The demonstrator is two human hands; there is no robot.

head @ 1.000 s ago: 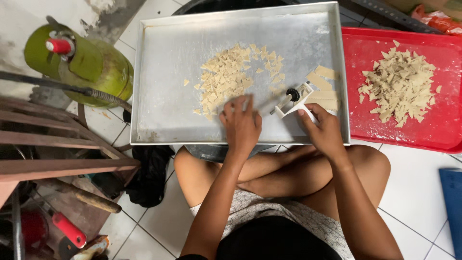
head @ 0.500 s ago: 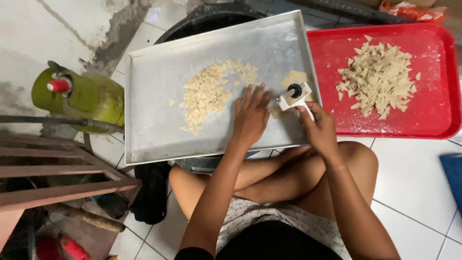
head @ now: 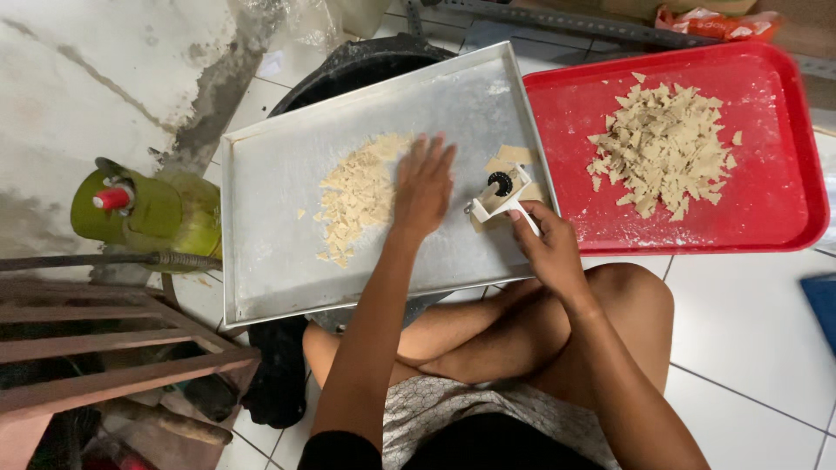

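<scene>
L hand (head: 424, 184): open flat, fingers spread, palm down on metal tray (head: 279, 226), at edge of cut dough pile (head: 359, 196), grips nothing | R hand (head: 547, 248): closed round handle of white roller cutter (head: 502, 193), wheel over uncut dough strip (head: 515, 157) at tray's R side | red tray (head: 784, 191) adj. R, w/ larger dough heap (head: 664, 148) | green gas cylinder (head: 144, 213) on floor, L of metal tray

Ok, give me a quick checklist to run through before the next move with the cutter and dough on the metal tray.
1. Cutter held in right hand: ok.
2. Left hand clear of the cutter wheel: ok, apart from it.
3. Uncut dough left by the cutter: ok.
4. Cut pieces inside the metal tray: ok.
5. Tray steady on the black tub: cannot tell.
6. Space left on the red tray: ok.
</scene>
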